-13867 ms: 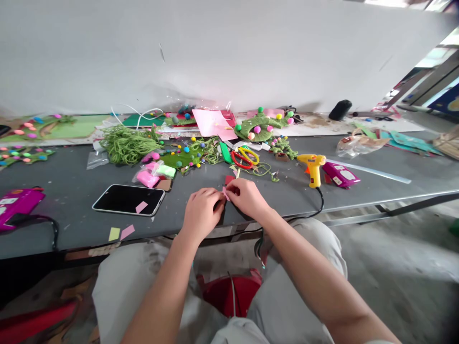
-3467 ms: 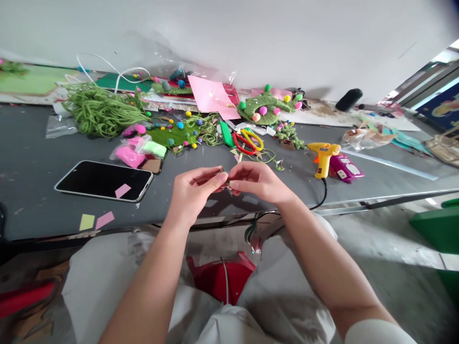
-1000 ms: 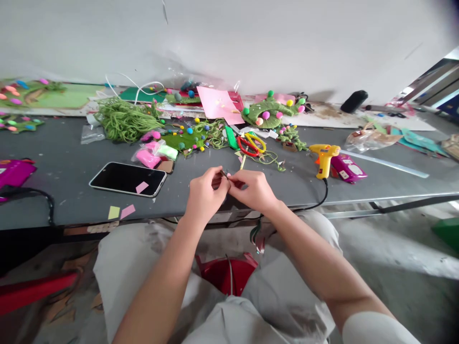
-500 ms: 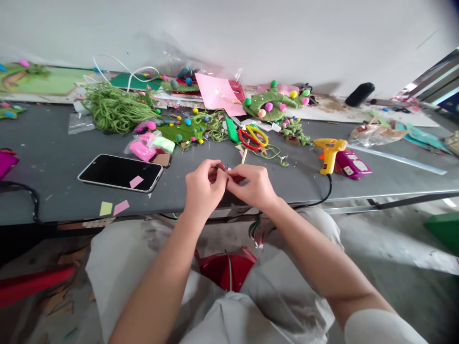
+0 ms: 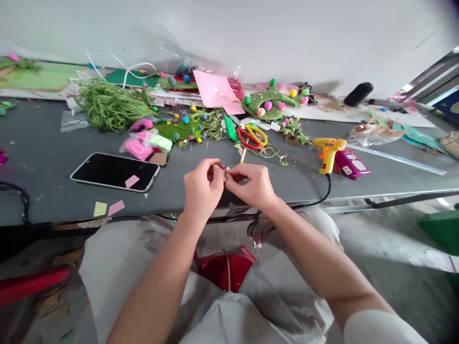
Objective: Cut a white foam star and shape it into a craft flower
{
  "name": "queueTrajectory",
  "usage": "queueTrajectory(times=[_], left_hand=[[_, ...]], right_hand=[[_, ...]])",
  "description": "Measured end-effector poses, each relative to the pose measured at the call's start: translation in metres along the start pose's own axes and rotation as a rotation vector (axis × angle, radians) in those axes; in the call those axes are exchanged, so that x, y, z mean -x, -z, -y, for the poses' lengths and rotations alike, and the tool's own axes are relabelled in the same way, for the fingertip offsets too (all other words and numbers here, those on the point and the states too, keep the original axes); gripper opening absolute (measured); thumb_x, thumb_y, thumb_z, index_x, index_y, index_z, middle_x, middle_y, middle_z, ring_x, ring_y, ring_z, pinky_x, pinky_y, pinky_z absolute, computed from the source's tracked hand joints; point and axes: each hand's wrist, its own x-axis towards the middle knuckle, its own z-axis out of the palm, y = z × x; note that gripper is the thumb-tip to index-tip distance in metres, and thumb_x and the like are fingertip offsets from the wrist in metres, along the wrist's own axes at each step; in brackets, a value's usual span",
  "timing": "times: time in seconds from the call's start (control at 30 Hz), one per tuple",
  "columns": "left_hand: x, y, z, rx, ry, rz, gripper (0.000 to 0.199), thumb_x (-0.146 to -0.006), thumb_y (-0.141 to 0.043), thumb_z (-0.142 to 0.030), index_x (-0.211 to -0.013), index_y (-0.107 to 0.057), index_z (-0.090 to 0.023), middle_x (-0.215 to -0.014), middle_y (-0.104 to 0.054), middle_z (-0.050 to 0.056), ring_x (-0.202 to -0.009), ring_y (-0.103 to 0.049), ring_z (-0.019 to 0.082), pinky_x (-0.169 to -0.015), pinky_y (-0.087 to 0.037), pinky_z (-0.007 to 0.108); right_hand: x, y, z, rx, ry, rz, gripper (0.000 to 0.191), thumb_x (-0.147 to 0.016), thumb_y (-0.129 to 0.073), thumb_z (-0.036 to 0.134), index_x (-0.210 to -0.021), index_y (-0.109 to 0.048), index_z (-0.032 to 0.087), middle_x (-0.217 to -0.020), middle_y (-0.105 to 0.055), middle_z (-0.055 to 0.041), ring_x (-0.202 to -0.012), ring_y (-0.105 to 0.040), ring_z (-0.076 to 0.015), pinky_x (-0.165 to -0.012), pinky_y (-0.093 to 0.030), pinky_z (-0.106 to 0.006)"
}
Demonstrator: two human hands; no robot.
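Note:
My left hand (image 5: 204,185) is closed in a pinch around a small dark reddish piece (image 5: 221,166), most of it covered by the fingers. Right beside it, my right hand (image 5: 251,184) pinches at the same spot, fingertips nearly touching the left ones; what lies between its fingers is too small to make out. Both hands are above the front part of the grey table (image 5: 186,191). Just beyond them are red-handled scissors (image 5: 247,138), yellow handles (image 5: 257,135) and a loose green strand (image 5: 274,154).
A phone (image 5: 114,172) lies at the left, with paper pieces (image 5: 100,209) near the edge. Green yarn (image 5: 111,105), a green pompom wreath (image 5: 268,102) and pink paper (image 5: 217,91) lie behind. At the right are a yellow glue gun (image 5: 328,153) and a purple packet (image 5: 351,164).
The view has shifted slightly, so the objects at the left appear farther left. Both hands keep their pinch, with only a slight shift of the fingers.

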Motion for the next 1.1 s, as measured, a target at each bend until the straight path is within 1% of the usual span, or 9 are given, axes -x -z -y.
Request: queueTrajectory(times=[0.1, 0.23, 0.3, 0.43, 0.57, 0.67, 0.83, 0.97, 1.1], left_hand=[[0.000, 0.000, 0.004, -0.006, -0.034, 0.009, 0.022, -0.094, -0.057, -0.021, -0.103, -0.077, -0.017, -0.088, -0.081, 0.004, -0.076, -0.077, 0.015, -0.075, -0.059, 0.023], [0.001, 0.000, 0.007, 0.080, -0.029, 0.091, 0.031, -0.094, -0.062, -0.029, -0.117, -0.076, -0.015, -0.095, -0.083, 0.006, -0.082, -0.080, 0.019, -0.076, -0.063, 0.025], [0.001, -0.001, 0.008, 0.124, -0.027, 0.100, 0.033, -0.092, -0.065, -0.030, -0.120, -0.076, -0.015, -0.100, -0.083, 0.007, -0.086, -0.081, 0.021, -0.080, -0.065, 0.027], [0.000, -0.004, 0.008, 0.179, 0.015, 0.079, 0.030, -0.089, -0.067, -0.027, -0.115, -0.077, -0.016, -0.099, -0.083, 0.007, -0.087, -0.081, 0.021, -0.082, -0.066, 0.029], [-0.002, -0.003, 0.006, 0.226, 0.093, 0.076, 0.023, -0.085, -0.069, -0.022, -0.105, -0.078, -0.017, -0.094, -0.083, 0.005, -0.083, -0.080, 0.019, -0.079, -0.066, 0.026], [-0.003, -0.001, 0.004, 0.218, 0.106, 0.060, 0.019, -0.083, -0.068, -0.019, -0.098, -0.079, -0.017, -0.091, -0.083, 0.004, -0.080, -0.080, 0.018, -0.077, -0.065, 0.024], [-0.001, 0.001, 0.002, 0.114, 0.000, 0.059, 0.020, -0.086, -0.067, -0.019, -0.100, -0.080, -0.016, -0.092, -0.084, 0.004, -0.082, -0.081, 0.018, -0.079, -0.065, 0.025], [0.000, 0.002, 0.004, 0.011, -0.100, 0.045, 0.023, -0.088, -0.065, -0.019, -0.105, -0.081, -0.017, -0.095, -0.084, 0.004, -0.081, -0.081, 0.019, -0.080, -0.065, 0.025], [0.000, 0.002, 0.004, 0.002, -0.078, 0.051, 0.025, -0.088, -0.066, -0.018, -0.108, -0.081, -0.015, -0.098, -0.084, 0.005, -0.084, -0.081, 0.020, -0.081, -0.066, 0.026]], right_hand=[[-0.001, 0.001, -0.003, -0.026, -0.009, -0.012, 0.012, -0.083, -0.068, 0.021, -0.077, -0.076, 0.015, -0.072, -0.075, -0.0023, -0.064, -0.069, -0.0140, -0.065, -0.056, -0.024], [-0.004, 0.008, -0.007, -0.112, -0.060, 0.054, 0.012, -0.085, -0.069, 0.022, -0.080, -0.078, 0.015, -0.073, -0.076, -0.0021, -0.065, -0.069, -0.0140, -0.065, -0.057, -0.023], [-0.006, 0.011, -0.008, -0.145, -0.071, 0.075, 0.013, -0.086, -0.070, 0.024, -0.083, -0.078, 0.015, -0.075, -0.077, -0.0027, -0.065, -0.070, -0.0145, -0.065, -0.058, -0.024], [-0.007, 0.013, -0.010, -0.113, -0.035, 0.077, 0.013, -0.086, -0.070, 0.025, -0.084, -0.079, 0.015, -0.076, -0.078, -0.0033, -0.065, -0.071, -0.0147, -0.064, -0.058, -0.024], [-0.005, 0.013, -0.011, -0.043, 0.060, 0.103, 0.013, -0.087, -0.067, 0.021, -0.088, -0.078, 0.015, -0.080, -0.078, -0.0043, -0.068, -0.072, -0.0147, -0.068, -0.060, -0.025], [-0.004, 0.012, -0.010, -0.007, 0.114, 0.124, 0.014, -0.088, -0.065, 0.019, -0.090, -0.078, 0.014, -0.082, -0.078, -0.0053, -0.070, -0.072, -0.0147, -0.071, -0.059, -0.025], [-0.003, 0.010, -0.008, 0.010, 0.091, 0.122, 0.014, -0.091, -0.066, 0.022, -0.087, -0.077, 0.016, -0.078, -0.077, -0.0040, -0.068, -0.072, -0.0147, -0.070, -0.059, -0.026], [-0.002, 0.009, -0.007, 0.019, 0.067, 0.116, 0.018, -0.092, -0.066, 0.024, -0.100, -0.079, 0.014, -0.090, -0.080, -0.0069, -0.076, -0.075, -0.0172, -0.074, -0.060, -0.028], [-0.003, 0.009, -0.008, 0.036, 0.053, 0.149, 0.020, -0.095, -0.064, 0.026, -0.100, -0.080, 0.015, -0.091, -0.081, -0.0069, -0.079, -0.075, -0.0180, -0.075, -0.060, -0.028]])
